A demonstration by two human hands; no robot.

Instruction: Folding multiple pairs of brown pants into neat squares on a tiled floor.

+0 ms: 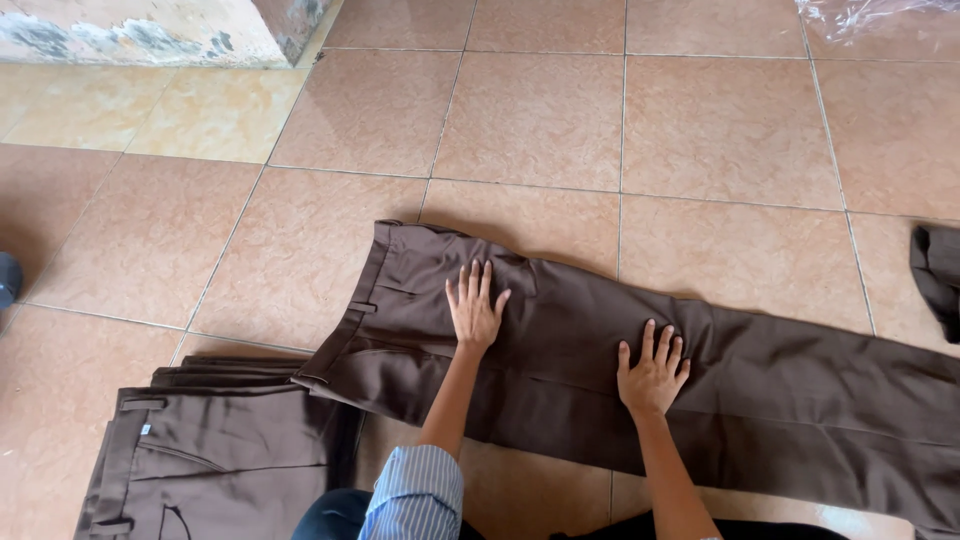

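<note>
- A pair of brown trousers (pixel 600 350) lies flat on the tiled floor (pixel 540 110), waistband to the left and legs running off to the right edge of the view.
- The left hand (pixel 474 308) rests palm down on the upper part of the trousers, just right of the waistband, fingers spread and pointing to the far side.
- The right hand (pixel 653 368) lies flat on the cloth further right, near the thigh, fingers spread too; neither hand pinches the fabric.
- A striped blue-and-white sleeve (pixel 415 492) is rolled up on the left arm at the near edge.
- A stack of folded brown trousers (pixel 215 450) sits at the near left, its corner touching or perhaps slipping just under the waistband of the spread pair; the overlap is hard to read.
- Another piece of dark cloth (pixel 938 272) shows at the right edge, beyond the legs.
- Clear plastic wrap (pixel 870 15) lies at the far right corner.
- A worn painted wall base (pixel 150 30) stands at the far left.
</note>
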